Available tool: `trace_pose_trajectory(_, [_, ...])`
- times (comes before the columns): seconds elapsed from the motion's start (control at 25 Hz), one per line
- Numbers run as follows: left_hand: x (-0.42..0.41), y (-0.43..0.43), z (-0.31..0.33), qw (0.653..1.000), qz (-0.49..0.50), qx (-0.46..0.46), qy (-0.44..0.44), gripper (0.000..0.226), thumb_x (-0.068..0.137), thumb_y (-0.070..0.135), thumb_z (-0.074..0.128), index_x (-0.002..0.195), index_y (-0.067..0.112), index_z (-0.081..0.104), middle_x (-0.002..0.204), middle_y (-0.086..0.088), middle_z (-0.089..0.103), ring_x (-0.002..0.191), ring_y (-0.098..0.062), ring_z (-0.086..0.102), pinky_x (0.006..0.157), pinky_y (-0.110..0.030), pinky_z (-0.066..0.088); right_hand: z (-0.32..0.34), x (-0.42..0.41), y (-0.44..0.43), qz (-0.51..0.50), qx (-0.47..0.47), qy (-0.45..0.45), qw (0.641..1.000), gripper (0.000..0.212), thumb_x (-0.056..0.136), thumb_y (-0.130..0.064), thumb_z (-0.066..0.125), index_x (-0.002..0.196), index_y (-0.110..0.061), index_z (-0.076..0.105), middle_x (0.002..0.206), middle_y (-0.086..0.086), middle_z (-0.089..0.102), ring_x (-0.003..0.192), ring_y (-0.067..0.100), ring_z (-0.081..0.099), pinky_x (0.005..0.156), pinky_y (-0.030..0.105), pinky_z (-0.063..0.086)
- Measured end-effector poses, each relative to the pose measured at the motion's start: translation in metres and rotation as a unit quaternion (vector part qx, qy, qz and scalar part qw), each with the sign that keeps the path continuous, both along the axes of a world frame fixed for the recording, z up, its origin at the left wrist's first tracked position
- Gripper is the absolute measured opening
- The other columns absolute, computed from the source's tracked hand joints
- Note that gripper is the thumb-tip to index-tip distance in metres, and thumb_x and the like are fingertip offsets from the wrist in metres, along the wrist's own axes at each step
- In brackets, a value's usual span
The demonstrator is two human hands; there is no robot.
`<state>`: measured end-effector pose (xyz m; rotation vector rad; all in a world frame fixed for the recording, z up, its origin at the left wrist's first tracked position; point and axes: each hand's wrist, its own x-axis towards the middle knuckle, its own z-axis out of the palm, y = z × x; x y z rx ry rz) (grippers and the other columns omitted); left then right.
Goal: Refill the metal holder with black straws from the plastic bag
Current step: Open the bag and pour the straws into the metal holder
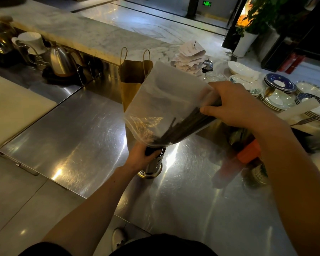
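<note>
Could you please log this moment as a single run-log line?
left hand: grips metal holder on steel counter | right hand: tilts plastic bag over holder | black straws: mostly still in bag

Clear plastic bag (166, 100) tilted mouth-down over upright perforated metal holder (154, 162), black straws (185, 126) sliding toward its mouth

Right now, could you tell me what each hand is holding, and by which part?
The left hand grips the metal holder around its upper body; the right hand holds the plastic bag by its raised end, over the black straws.
</note>
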<state>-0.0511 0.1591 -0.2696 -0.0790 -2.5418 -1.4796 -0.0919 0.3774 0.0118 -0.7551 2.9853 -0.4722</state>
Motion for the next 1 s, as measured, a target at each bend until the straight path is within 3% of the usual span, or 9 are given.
trace_pose_trajectory(0.24, [0.001,0.002,0.002,1.000,0.001,0.016,-0.010,0.035,0.085,0.028,0.074,0.117,0.017,0.066,0.118,0.001,0.068,0.109,-0.014,0.061,0.096,-0.030,0.050,0.003,0.000,-0.004,0.004,0.000,-0.007,1.000,0.036,0.082,-0.030,0.070,0.114,-0.018,0.058,0.106,0.008,0.065,0.099,0.028,0.059,0.085,0.051,0.051])
trace_pose_trajectory(0.36, [0.002,0.001,0.001,1.000,0.004,0.025,-0.011,0.034,0.084,0.028,0.074,0.116,0.018,0.067,0.116,-0.001,0.069,0.109,-0.015,0.062,0.096,-0.036,0.052,0.005,0.002,-0.007,-0.002,0.009,-0.003,1.000,0.044,0.084,-0.029,0.069,0.124,-0.016,0.055,0.117,0.008,0.061,0.107,0.029,0.056,0.088,0.049,0.049])
trace_pose_trajectory(0.48, [0.004,0.002,0.003,0.999,0.010,0.034,-0.022,0.042,0.080,0.031,0.078,0.118,0.019,0.064,0.120,0.000,0.067,0.112,-0.015,0.061,0.097,-0.032,0.051,0.007,0.002,-0.008,0.004,-0.002,0.000,1.000,0.040,0.085,-0.027,0.068,0.120,-0.014,0.056,0.115,0.009,0.061,0.105,0.028,0.057,0.087,0.048,0.050])
trace_pose_trajectory(0.64, [0.004,0.002,0.003,0.999,0.035,0.033,0.000,0.036,0.082,0.026,0.076,0.115,0.015,0.068,0.117,0.000,0.068,0.110,-0.015,0.062,0.098,-0.035,0.050,0.009,0.001,-0.010,-0.003,0.009,0.001,1.000,0.051,0.086,-0.030,0.068,0.134,-0.021,0.050,0.129,0.010,0.054,0.115,0.029,0.050,0.090,0.041,0.044])
trace_pose_trajectory(0.84, [0.006,-0.001,-0.001,0.999,0.029,0.039,-0.015,0.044,0.078,0.042,0.075,0.114,0.018,0.069,0.115,0.003,0.070,0.110,-0.011,0.063,0.096,-0.035,0.052,0.005,-0.001,-0.014,-0.007,0.005,-0.006,1.000,0.058,0.083,-0.037,0.068,0.136,-0.029,0.046,0.132,0.006,0.053,0.117,0.029,0.051,0.093,0.050,0.047])
trace_pose_trajectory(1.0, [0.005,-0.001,0.001,0.997,0.049,0.052,-0.037,0.046,0.077,0.039,0.078,0.116,0.015,0.068,0.115,0.001,0.070,0.108,-0.013,0.064,0.095,-0.033,0.052,0.004,-0.002,-0.019,-0.002,0.012,0.003,1.000,0.050,0.083,-0.035,0.068,0.130,-0.029,0.051,0.125,0.006,0.057,0.112,0.028,0.054,0.089,0.048,0.049])
